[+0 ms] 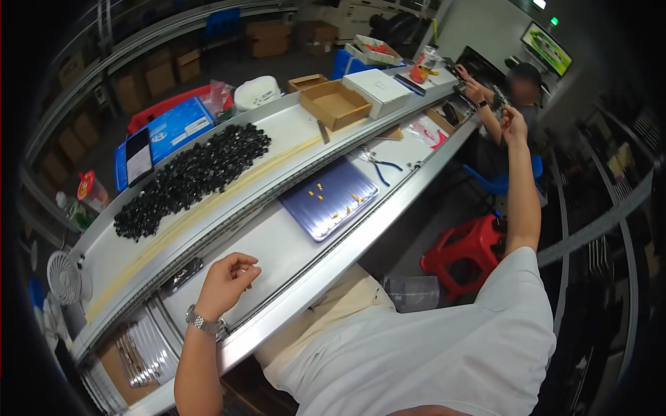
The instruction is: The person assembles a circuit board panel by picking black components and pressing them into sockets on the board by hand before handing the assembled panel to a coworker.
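My left hand (227,281) hovers above the white worktop near its front edge, a metal watch on the wrist. Its fingers curl loosely, thumb slightly apart, and nothing shows between them. My right hand (514,127) is raised far off at the right, beside a seated person (524,90). Its fingertips are pinched near a small dark cluster; what they hold is too small to make out. Between my hands lies a purplish clear ribbed tray (309,218) with several small yellow pieces on it. Blue-handled pliers (382,166) lie past the tray.
A raised shelf carries a heap of small black parts (187,173), an open cardboard box (335,106) and a white box (377,92). A phone (139,158) rests on a blue box. A small white fan (64,277) stands at left, and a red stool (461,253) below the bench.
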The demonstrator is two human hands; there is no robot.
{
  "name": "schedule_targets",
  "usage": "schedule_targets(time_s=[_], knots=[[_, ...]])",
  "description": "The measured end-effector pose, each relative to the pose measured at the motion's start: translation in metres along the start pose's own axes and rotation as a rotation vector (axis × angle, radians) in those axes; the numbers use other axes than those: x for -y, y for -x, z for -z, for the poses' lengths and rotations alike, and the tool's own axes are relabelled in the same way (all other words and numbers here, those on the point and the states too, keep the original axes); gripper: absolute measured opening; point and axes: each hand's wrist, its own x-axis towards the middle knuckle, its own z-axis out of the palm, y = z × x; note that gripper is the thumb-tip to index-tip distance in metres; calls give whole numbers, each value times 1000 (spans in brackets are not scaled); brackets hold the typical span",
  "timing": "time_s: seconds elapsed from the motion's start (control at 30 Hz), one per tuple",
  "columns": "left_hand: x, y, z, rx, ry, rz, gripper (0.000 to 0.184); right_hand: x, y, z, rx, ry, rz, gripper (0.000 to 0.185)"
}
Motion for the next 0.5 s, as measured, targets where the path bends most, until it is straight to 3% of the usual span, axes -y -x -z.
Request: schedule_targets(time_s=[0.23, 0.5], knots=[[-3, 1, -4, -35, -80, 32, 21, -29, 30, 65, -122, 41, -91, 13], [-9, 0, -6, -71, -107, 62, 21, 0, 21, 65, -133, 12, 51, 13]])
